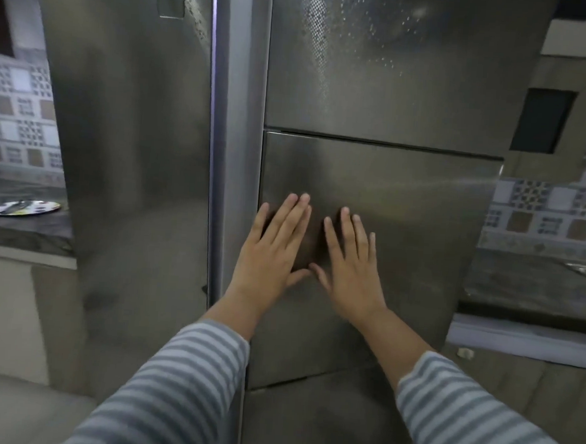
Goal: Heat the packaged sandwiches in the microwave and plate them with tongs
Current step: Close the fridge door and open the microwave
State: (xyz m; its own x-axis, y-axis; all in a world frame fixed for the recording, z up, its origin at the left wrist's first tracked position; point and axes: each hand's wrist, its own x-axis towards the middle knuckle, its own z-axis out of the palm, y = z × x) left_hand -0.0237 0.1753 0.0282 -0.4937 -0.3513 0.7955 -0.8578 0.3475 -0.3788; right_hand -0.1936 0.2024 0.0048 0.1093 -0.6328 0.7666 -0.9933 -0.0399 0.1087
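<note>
On the left, on the dark tabletop [23, 231], we see a patterned plate [22, 208] with something dark lying on it; it sits well apart from our hands. In the middle, our left hand [272, 251] lies flat with straight fingers on the steel lower door [404, 228] of the fridge. Just beside it, our right hand [348, 270] presses the same door, fingers spread and straight, thumbs nearly touching. Neither hand holds anything.
</note>
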